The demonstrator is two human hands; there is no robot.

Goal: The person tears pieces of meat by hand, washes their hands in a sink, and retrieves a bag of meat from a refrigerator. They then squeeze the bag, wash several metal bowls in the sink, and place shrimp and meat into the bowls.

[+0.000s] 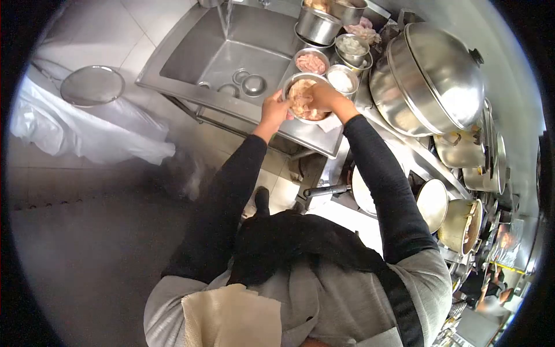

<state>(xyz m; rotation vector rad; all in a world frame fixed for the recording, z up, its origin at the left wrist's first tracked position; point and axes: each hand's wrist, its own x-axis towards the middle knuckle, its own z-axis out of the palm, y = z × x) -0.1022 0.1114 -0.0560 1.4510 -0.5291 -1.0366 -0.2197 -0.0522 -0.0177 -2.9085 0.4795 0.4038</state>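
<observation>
A round metal bowl (318, 122) of pale, pinkish pieces that look like raw meat (299, 92) is at the counter's edge beside the sink. My left hand (274, 111) grips the bowl's rim from the left. From the right, my right hand (327, 97) reaches into the bowl over the meat; its fingers are blurred and partly hidden there. Just behind stand a small bowl of pink meat strips (311, 62) and a bowl of white contents (342, 79). Farther back is a bowl of pale translucent pieces (351, 46).
Water runs from a tap (227, 17) into the steel sink (191, 63). A large domed steamer pot (425, 78) stands to the right. Nearer me are a pan handle (326, 191) and several pots (459, 225). White plastic sheeting (87, 124) hangs at left. Another person (491, 292) shows at far lower right.
</observation>
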